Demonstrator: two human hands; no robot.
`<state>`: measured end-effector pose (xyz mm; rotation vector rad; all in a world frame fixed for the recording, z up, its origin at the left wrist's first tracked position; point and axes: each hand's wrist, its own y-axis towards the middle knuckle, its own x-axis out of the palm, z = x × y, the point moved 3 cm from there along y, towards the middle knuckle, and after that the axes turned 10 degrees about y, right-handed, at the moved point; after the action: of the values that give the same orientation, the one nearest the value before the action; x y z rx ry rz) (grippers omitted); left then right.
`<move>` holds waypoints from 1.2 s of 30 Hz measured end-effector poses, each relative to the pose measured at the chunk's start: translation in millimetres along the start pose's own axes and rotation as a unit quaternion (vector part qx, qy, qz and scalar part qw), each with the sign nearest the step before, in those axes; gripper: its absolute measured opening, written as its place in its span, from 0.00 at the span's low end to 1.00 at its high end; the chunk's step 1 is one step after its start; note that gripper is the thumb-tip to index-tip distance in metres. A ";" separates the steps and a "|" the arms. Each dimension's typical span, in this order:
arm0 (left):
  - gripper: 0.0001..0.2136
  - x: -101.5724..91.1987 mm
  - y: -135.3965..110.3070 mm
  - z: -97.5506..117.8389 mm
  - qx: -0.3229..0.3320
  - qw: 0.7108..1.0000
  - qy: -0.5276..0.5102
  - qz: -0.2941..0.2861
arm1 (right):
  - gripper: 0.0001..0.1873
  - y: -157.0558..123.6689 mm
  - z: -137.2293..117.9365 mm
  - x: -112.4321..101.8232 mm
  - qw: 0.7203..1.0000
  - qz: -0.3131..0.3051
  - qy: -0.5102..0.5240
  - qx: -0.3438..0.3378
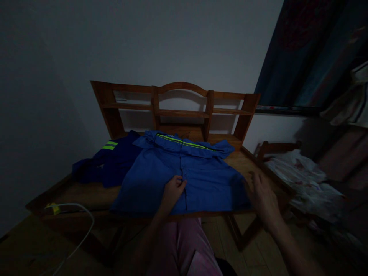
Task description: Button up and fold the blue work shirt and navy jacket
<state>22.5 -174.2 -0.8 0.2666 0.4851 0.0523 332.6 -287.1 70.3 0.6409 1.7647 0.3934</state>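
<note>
A blue work shirt (207,180) with yellow-green reflective strips lies spread on the wooden desk, its buttoned front facing up. My left hand (173,190) is at the middle of the shirt, fingers curled in a pinch at the edge of the button placket. Beyond the shirt's right edge, my right hand (263,197) is slightly blurred, with its thumb and fingers apart and nothing seen in them. To the left lies a darker blue garment (115,163) with a reflective band, partly under the shirt.
A wooden shelf unit (181,113) stands along the desk's back, against the wall. A white cable (86,209) hangs over the front left corner of the desk (83,195). White plastic bags (301,172) are heaped at the right, by a wooden chair (280,147).
</note>
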 end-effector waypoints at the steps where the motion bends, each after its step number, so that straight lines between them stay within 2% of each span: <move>1: 0.11 -2.6 -9.3 2.1 0.005 1.000 0.014 0.010 | 0.19 -7.5 -15.5 2.4 0.998 -0.019 0.044 -0.038; 3: 0.09 -7.0 -30.9 5.6 0.030 0.997 0.057 0.042 | 0.15 -23.5 -48.3 13.4 0.981 -0.073 0.136 -0.122; 5: 0.08 -8.5 -52.5 7.3 0.072 0.990 0.103 0.071 | 0.13 -40.5 -78.5 29.7 0.951 -0.121 0.204 -0.199; 8: 0.09 -5.1 -74.7 5.4 0.130 0.978 0.142 0.076 | 0.11 -60.1 -107.8 57.0 0.924 -0.149 0.236 -0.260; 12: 0.11 0.6 -80.2 1.2 0.155 0.973 0.164 0.055 | 0.11 -68.1 -116.8 83.7 0.918 -0.175 0.222 -0.278; 17: 0.08 7.2 -76.1 5.1 0.127 0.970 0.200 0.047 | 0.12 -68.2 -112.2 93.5 0.917 -0.161 0.196 -0.306; 21: 0.07 12.9 -79.7 13.0 0.115 0.964 0.235 0.043 | 0.13 -69.3 -113.0 96.3 0.922 -0.155 0.230 -0.271; 25: 0.05 10.5 -84.6 17.9 0.095 0.954 0.278 0.057 | 0.10 -66.7 -117.4 96.2 0.923 -0.159 0.273 -0.218; 29: 0.03 6.6 -86.9 18.5 0.090 0.949 0.298 0.045 | 0.09 -63.6 -122.0 96.3 0.916 -0.168 0.285 -0.226; 32: 0.06 6.9 -88.5 16.3 0.083 0.970 0.228 0.021 | 0.07 -59.0 -122.8 93.9 0.902 -0.174 0.341 -0.199; 36: 0.06 8.4 -90.2 9.1 0.021 0.993 0.115 0.010 | 0.03 -50.5 -123.1 84.5 0.862 -0.182 0.457 -0.121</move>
<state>33.0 -262.4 -20.8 0.3075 0.7135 0.0937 187.6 -268.5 11.3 -0.1315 2.6119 0.7104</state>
